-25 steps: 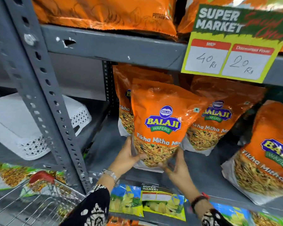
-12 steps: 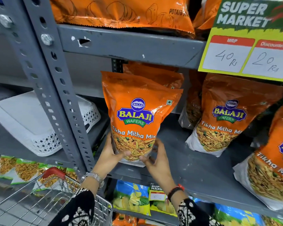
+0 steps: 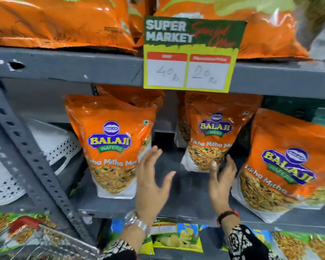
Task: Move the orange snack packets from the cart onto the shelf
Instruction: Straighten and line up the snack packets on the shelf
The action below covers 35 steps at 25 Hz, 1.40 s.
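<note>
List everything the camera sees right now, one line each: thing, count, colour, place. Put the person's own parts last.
Balaji packets: three in front and at least two behind, orange, standing on the middle grey shelf.
Large snack bags: at least two, orange, top shelf.
Price sign: one, green and yellow, reading 40 and 20, clipped to the top shelf's edge.
Basket: one, white, lying left of the upright.
Shelf upright: one, grey, perforated, slanting at left.
Cart: one, wire with red handle, bottom left.
Lower packets: several, blue, yellow and green, bottom shelf.
Left hand: open, empty, beside the left packet.
Right hand: open, fingers by the middle packet.
</note>
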Each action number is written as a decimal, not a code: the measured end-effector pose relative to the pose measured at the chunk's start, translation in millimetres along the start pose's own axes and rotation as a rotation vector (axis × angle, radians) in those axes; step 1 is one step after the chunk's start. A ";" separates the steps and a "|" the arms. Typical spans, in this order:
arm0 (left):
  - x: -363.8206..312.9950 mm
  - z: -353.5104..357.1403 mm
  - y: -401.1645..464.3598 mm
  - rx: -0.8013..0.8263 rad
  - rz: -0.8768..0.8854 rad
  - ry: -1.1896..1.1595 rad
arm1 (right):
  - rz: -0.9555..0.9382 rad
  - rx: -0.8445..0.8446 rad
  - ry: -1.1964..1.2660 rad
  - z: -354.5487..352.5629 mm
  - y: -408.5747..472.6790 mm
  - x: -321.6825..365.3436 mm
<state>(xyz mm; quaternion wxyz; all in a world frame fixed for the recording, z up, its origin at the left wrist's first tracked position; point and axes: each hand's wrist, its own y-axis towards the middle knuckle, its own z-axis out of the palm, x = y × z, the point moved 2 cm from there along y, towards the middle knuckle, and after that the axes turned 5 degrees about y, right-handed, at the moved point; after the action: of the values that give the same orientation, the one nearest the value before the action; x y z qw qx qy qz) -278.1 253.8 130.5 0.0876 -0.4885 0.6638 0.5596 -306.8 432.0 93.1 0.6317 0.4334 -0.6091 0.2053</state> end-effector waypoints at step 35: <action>-23.4 132.7 -0.2 0.416 -0.209 -0.205 | -0.293 -0.169 -0.065 -118.6 -35.6 -14.0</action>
<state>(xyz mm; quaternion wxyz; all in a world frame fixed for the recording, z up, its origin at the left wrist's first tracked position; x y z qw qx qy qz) -323.2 376.7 98.3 0.3107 -0.4666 0.6980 0.4456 -211.0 511.1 83.1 0.6688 0.4696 -0.5745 0.0449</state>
